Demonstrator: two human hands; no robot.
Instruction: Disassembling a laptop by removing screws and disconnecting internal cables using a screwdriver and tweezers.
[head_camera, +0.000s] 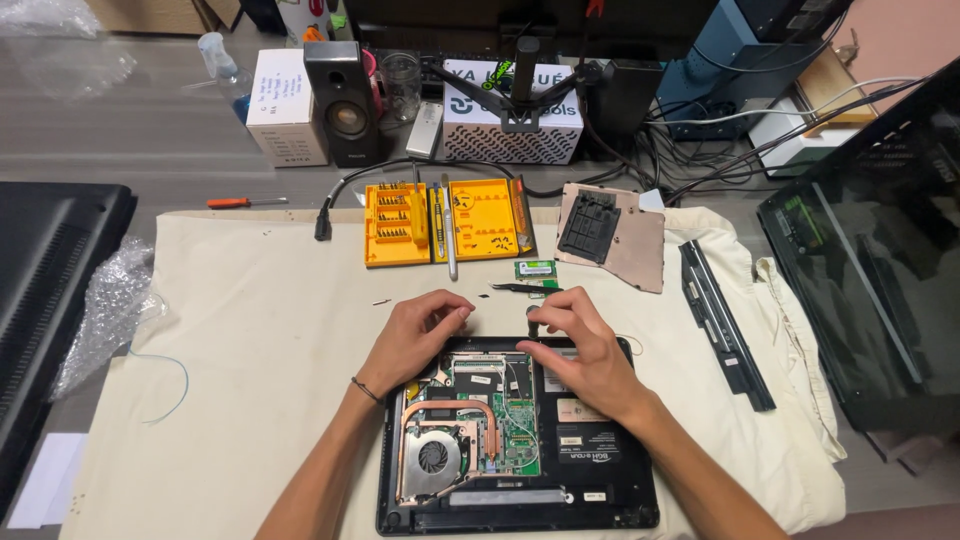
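An opened black laptop (600, 480) lies bottom-up on a cream cloth (260, 380), with its green circuit board (505, 410), copper heat pipe and fan (432, 457) exposed. My left hand (415, 335) rests at the laptop's far left edge with fingers curled and pinched together. My right hand (580, 350) sits on the far edge of the laptop, thumb and forefinger pinched around a small dark part (532, 318). Just beyond the hands lie black tweezers (525, 289) and a small green memory module (535, 269).
A yellow screwdriver bit case (445, 220) lies open at the back of the cloth beside a copper-coloured cover panel (612, 235). A long black battery bar (722, 320) lies to the right, near a dark panel (870, 270). Speaker (342, 100), boxes, cables and an orange screwdriver (245, 202) sit behind.
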